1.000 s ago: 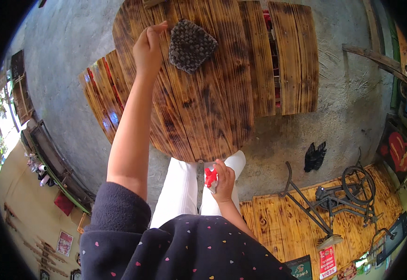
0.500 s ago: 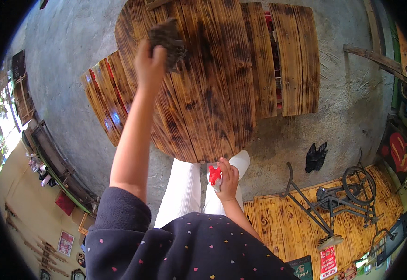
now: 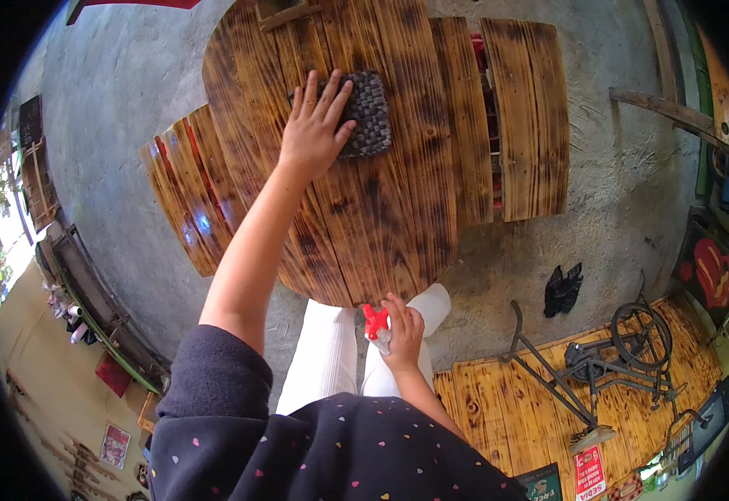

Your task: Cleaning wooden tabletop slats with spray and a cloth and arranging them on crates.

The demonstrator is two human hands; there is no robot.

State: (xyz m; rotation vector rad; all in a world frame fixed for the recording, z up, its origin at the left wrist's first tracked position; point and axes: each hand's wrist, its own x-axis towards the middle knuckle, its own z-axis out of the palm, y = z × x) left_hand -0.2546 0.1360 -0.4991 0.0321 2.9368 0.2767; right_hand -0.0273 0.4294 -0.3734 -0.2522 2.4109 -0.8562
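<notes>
My left hand [image 3: 316, 125] lies flat with its fingers spread, pressing on a dark grey woven rag [image 3: 369, 113]. The rag is spread out on the dark-striped wooden table [image 3: 364, 225], toward its far half. Close to my lap, at the table's near edge, my right hand [image 3: 405, 338] is closed around a spray bottle [image 3: 376, 324] with a red head. Most of the bottle's body is hidden by the hand and the viewing angle.
A wooden bench [image 3: 525, 117] stands right of the table, and a slatted one [image 3: 189, 184] to its left. A wooden holder [image 3: 285, 15] sits at the table's far end. A black crumpled item [image 3: 562, 290] lies on the concrete floor, near a bicycle frame [image 3: 598, 367].
My left hand has moved right and slightly nearer. The rag, lifted and bunched before, is now flat on the table under it. My right hand still holds the spray bottle, slightly lower in view.
</notes>
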